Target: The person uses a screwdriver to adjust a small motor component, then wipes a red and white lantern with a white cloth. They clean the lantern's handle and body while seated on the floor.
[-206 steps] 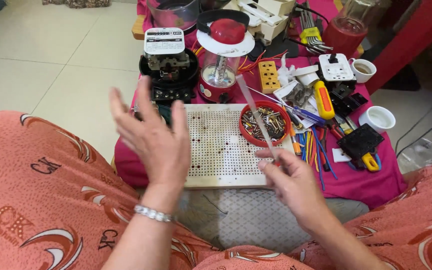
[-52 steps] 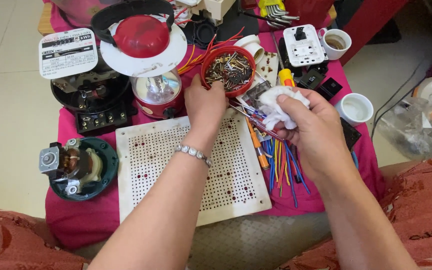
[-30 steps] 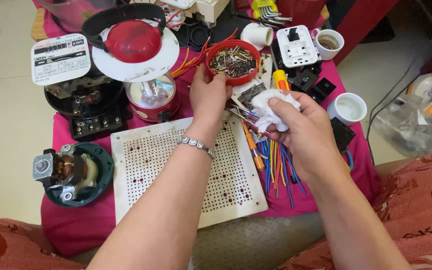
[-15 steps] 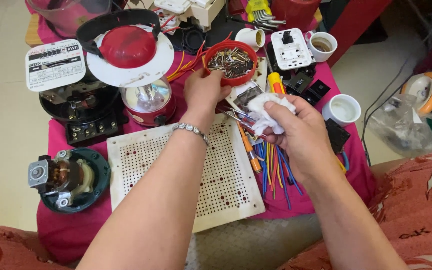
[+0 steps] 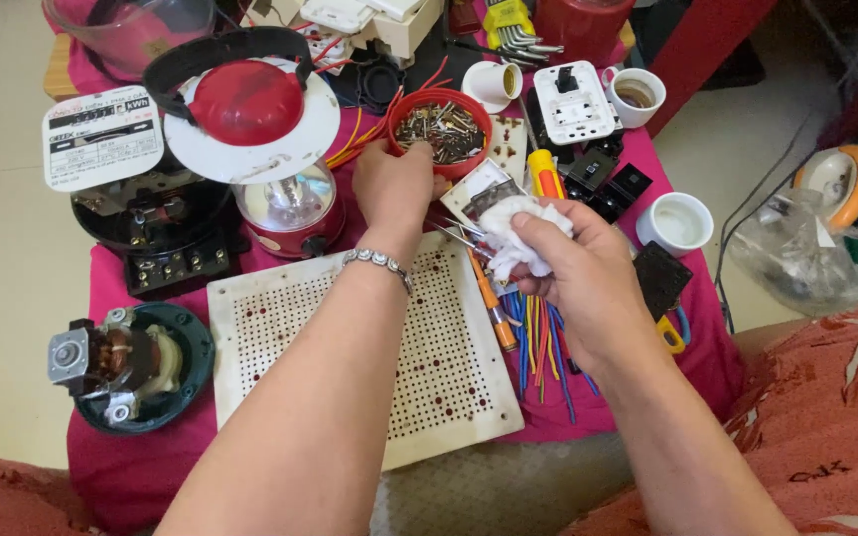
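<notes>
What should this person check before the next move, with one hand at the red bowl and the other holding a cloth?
1. Left hand at the red bowl of screws: ok.
2. Whether it holds a screw: cannot tell.
3. Right hand grips the white cloth: ok.
4. Bowl upright, nothing spilled: ok.
5. Perforated white board flat, lying under the left arm: ok.
6. Coloured wires loose under the right hand, a snag risk: not ok.

Bright, even daylight — soft shadows under both forearms. Glare on the lantern's clear dome (image 5: 290,199). Sharp centre; slight wide-angle stretch at the edges.
</notes>
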